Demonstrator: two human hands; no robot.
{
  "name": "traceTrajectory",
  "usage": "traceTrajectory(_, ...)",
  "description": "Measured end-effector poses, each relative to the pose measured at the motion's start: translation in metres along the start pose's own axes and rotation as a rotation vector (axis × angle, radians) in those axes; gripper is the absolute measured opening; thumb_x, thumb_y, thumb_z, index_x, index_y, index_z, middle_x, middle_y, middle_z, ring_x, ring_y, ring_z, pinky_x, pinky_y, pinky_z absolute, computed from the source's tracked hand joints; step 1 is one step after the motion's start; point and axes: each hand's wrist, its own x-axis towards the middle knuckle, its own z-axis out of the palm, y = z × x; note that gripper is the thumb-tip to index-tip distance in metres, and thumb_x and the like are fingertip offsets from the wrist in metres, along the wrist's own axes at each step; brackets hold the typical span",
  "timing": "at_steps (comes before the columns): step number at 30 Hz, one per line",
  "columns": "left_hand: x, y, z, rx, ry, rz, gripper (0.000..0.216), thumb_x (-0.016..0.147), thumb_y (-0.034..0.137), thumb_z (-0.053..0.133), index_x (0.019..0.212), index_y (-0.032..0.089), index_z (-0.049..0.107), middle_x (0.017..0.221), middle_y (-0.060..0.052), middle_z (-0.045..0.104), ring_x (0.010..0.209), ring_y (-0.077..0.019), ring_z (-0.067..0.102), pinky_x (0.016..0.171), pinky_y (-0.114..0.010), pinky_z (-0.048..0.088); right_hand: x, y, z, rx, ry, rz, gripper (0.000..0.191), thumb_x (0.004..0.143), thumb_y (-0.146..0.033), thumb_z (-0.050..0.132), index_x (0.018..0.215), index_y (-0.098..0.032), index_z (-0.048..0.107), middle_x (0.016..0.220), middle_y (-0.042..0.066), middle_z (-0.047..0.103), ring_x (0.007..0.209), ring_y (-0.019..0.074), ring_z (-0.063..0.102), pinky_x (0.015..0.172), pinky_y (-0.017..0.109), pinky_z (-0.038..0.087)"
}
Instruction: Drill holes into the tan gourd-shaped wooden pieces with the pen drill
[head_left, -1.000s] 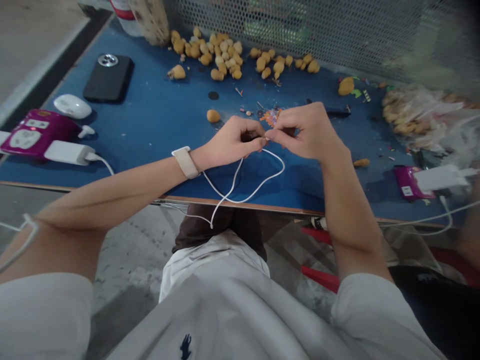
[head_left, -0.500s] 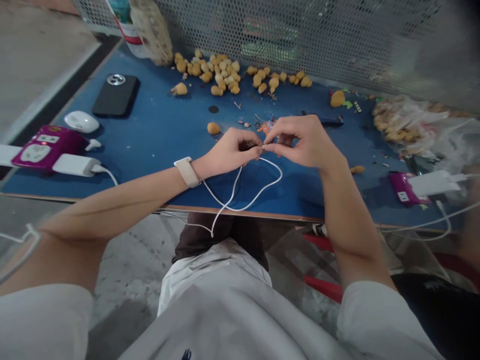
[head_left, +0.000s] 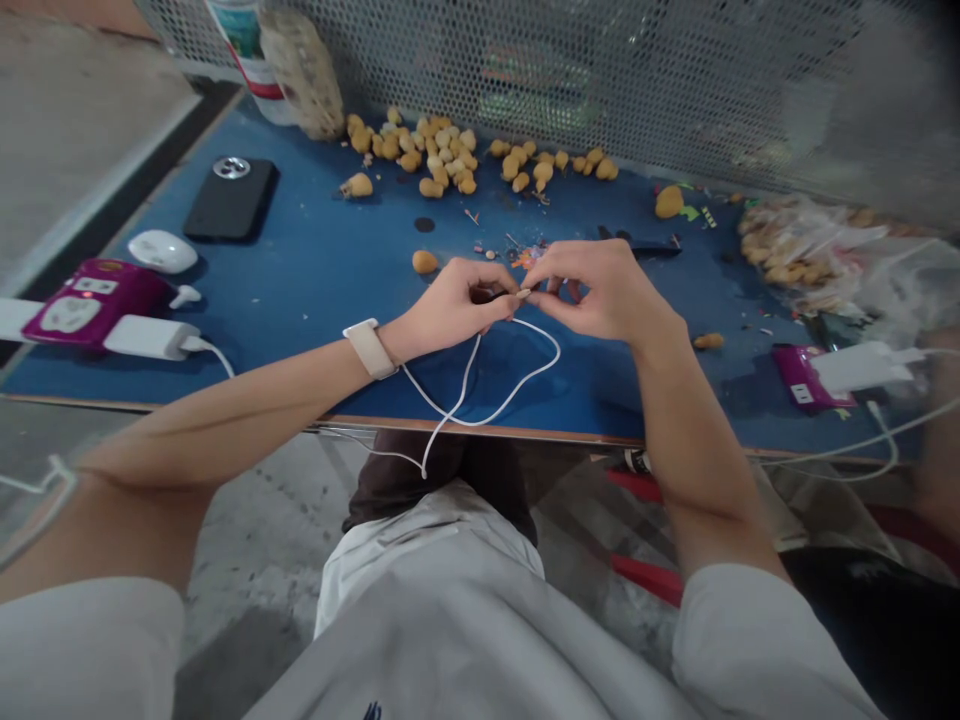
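Observation:
My left hand (head_left: pixel 466 302) and my right hand (head_left: pixel 592 290) meet over the middle of the blue table (head_left: pixel 330 270), fingertips close together. Thumb and fingers of each are closed in a pinch around something small, mostly hidden; I cannot make out what it is. A looped white cable (head_left: pixel 517 384) lies under and in front of the hands. Just beyond the fingertips is a pile of tiny coloured bits (head_left: pixel 529 254). One small yellow-brown gourd (head_left: pixel 424 262) rests beyond my left hand.
Several small gourds (head_left: pixel 442 150) lie along the back by a perforated metal panel (head_left: pixel 675 90). At left are a phone (head_left: pixel 232 202), a white case (head_left: pixel 163 251) and a purple power adapter (head_left: pixel 97 305). A plastic bag of gourds (head_left: pixel 795 250) and another purple adapter (head_left: pixel 799 378) stand right.
Both hands keep pinching at nearly the same spot, with the right fingers shifted slightly. The whole view has moved a little; nothing else on the table has changed place.

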Motion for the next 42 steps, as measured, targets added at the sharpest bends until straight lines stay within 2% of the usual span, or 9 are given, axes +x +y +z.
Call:
traceTrajectory(3, 0.000, 0.000, 0.000, -0.018, -0.002, -0.013, 0.039, 0.118, 0.045, 0.099, 0.097, 0.022, 0.077, 0.076, 0.000, 0.071, 0.059, -0.0137, 0.063, 0.056, -0.022, 0.053, -0.001, 0.002, 0.001, 0.004, 0.019, -0.006, 0.020, 0.109, -0.050, 0.091, 0.124, -0.038, 0.094, 0.110, 0.004, 0.091, 0.092, 0.0300, 0.081, 0.087, 0.045, 0.063)
traceTrajectory(8, 0.002, -0.001, 0.003, -0.075, 0.061, -0.026, 0.042, 0.124, 0.048, 0.094, 0.099, 0.023, 0.073, 0.088, -0.002, 0.075, 0.059, -0.0125, 0.063, 0.057, -0.022, 0.058, -0.002, 0.003, 0.001, -0.019, 0.007, -0.017, 0.014, 0.117, -0.044, 0.085, 0.126, -0.038, 0.095, 0.119, 0.004, 0.094, 0.096, 0.0308, 0.083, 0.091, 0.048, 0.066)
traceTrajectory(14, 0.005, -0.004, 0.003, -0.126, 0.072, -0.056, 0.040, 0.120, 0.044, 0.099, 0.100, 0.022, 0.072, 0.087, 0.001, 0.074, 0.059, -0.0113, 0.059, 0.056, -0.022, 0.056, -0.003, 0.003, 0.005, -0.063, 0.031, -0.061, 0.017, 0.121, -0.037, 0.081, 0.134, -0.040, 0.093, 0.129, 0.005, 0.093, 0.122, 0.0368, 0.087, 0.106, 0.053, 0.069)
traceTrajectory(21, 0.004, -0.009, -0.001, -0.097, 0.068, -0.034, 0.038, 0.119, 0.042, 0.098, 0.099, 0.022, 0.073, 0.078, 0.003, 0.067, 0.059, -0.0129, 0.062, 0.057, -0.023, 0.053, -0.004, 0.002, 0.008, -0.126, -0.019, -0.030, 0.015, 0.125, -0.033, 0.078, 0.137, -0.033, 0.088, 0.131, 0.008, 0.091, 0.121, 0.0348, 0.087, 0.108, 0.050, 0.069)
traceTrajectory(28, 0.004, -0.003, -0.004, -0.042, 0.068, -0.018, 0.051, 0.118, 0.062, 0.104, 0.099, 0.024, 0.076, 0.078, 0.000, 0.067, 0.064, -0.0164, 0.063, 0.058, -0.028, 0.053, -0.006, 0.002, 0.010, -0.227, -0.039, -0.041, 0.023, 0.134, -0.043, 0.067, 0.142, -0.029, 0.083, 0.135, 0.011, 0.090, 0.122, 0.0360, 0.088, 0.110, 0.053, 0.070)
traceTrajectory(32, 0.007, -0.004, -0.006, 0.018, 0.114, 0.031, 0.058, 0.112, 0.072, 0.108, 0.097, 0.026, 0.077, 0.078, -0.001, 0.068, 0.068, -0.0203, 0.066, 0.059, -0.032, 0.054, -0.006, 0.003, 0.013, -0.219, -0.011, -0.045, 0.034, 0.136, -0.055, 0.061, 0.143, -0.029, 0.083, 0.134, 0.011, 0.090, 0.121, 0.0355, 0.089, 0.109, 0.053, 0.071)
traceTrajectory(34, 0.009, -0.004, -0.007, 0.069, 0.136, 0.067, 0.056, 0.111, 0.069, 0.109, 0.095, 0.027, 0.076, 0.078, -0.002, 0.069, 0.072, -0.0217, 0.068, 0.061, -0.033, 0.054, -0.005, 0.004, 0.016, -0.207, 0.010, -0.039, 0.044, 0.137, -0.064, 0.057, 0.142, -0.029, 0.083, 0.133, 0.011, 0.090, 0.121, 0.0351, 0.088, 0.109, 0.053, 0.072)
traceTrajectory(38, 0.009, -0.004, -0.010, 0.172, 0.187, 0.118, 0.042, 0.113, 0.052, 0.103, 0.094, 0.027, 0.076, 0.083, -0.003, 0.075, 0.078, -0.0212, 0.070, 0.064, -0.032, 0.055, -0.001, 0.004, 0.022, -0.164, 0.049, -0.018, 0.061, 0.136, -0.079, 0.050, 0.137, -0.028, 0.083, 0.126, 0.010, 0.088, 0.117, 0.0337, 0.088, 0.109, 0.053, 0.073)
traceTrajectory(42, 0.008, -0.004, -0.014, 0.181, 0.213, 0.141, 0.035, 0.112, 0.045, 0.101, 0.096, 0.027, 0.076, 0.084, -0.003, 0.075, 0.078, -0.0211, 0.072, 0.066, -0.033, 0.058, 0.003, 0.002, 0.031, -0.066, 0.121, 0.010, 0.068, 0.134, -0.087, 0.048, 0.134, -0.028, 0.083, 0.124, 0.010, 0.087, 0.115, 0.0324, 0.089, 0.107, 0.053, 0.076)
